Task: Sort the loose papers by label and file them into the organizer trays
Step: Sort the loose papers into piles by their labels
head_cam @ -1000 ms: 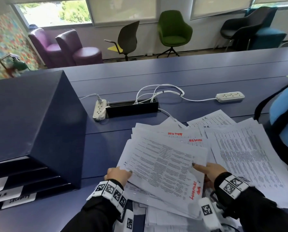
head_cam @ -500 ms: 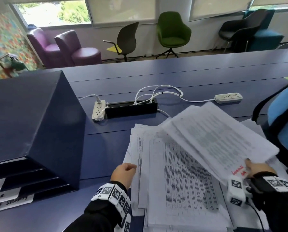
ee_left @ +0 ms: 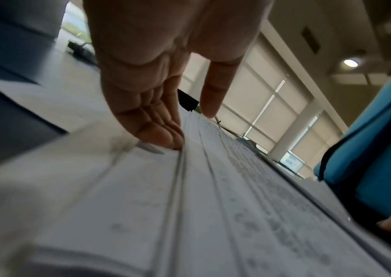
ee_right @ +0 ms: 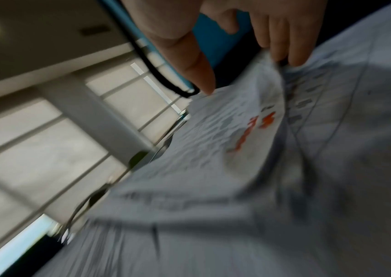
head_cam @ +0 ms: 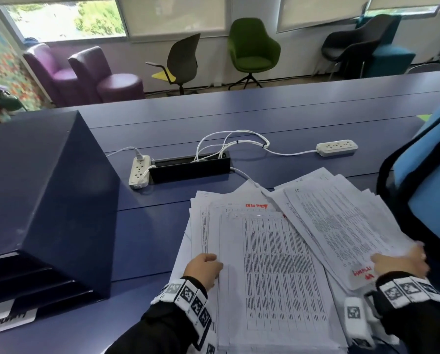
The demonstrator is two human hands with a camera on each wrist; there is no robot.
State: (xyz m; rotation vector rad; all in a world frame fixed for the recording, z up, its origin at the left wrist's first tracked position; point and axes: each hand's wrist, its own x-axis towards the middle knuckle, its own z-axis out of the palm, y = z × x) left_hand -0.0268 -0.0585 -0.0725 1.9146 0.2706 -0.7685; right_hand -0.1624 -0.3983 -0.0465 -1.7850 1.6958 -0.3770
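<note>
A thick stack of printed papers [head_cam: 277, 264] [ee_left: 213, 206] lies on the blue table in front of me. My left hand [head_cam: 203, 267] [ee_left: 191, 129] is at its left edge, fingertips against the side of the upper sheets and thumb on top. My right hand [head_cam: 400, 261] [ee_right: 246, 75] pinches the near corner of a bundle of sheets [head_cam: 341, 226] [ee_right: 237, 131] with a red handwritten label [head_cam: 362, 272]. That bundle lies slanted over the papers on the right. The dark blue organizer [head_cam: 47, 187] stands at the left, and its labelled trays [head_cam: 9, 320] face me.
Behind the papers are a black cable box [head_cam: 189, 166], a white power strip [head_cam: 139, 171] beside it and a second strip [head_cam: 337, 147] farther right, joined by white cords. A blue and black bag [head_cam: 431, 175] crowds the right edge. Bare table [head_cam: 150, 238] separates organizer and papers.
My right hand swung the red-labelled bundle from the middle stack to the right and lowered it onto the right-hand papers. My left hand shifted to the stack's left edge.
</note>
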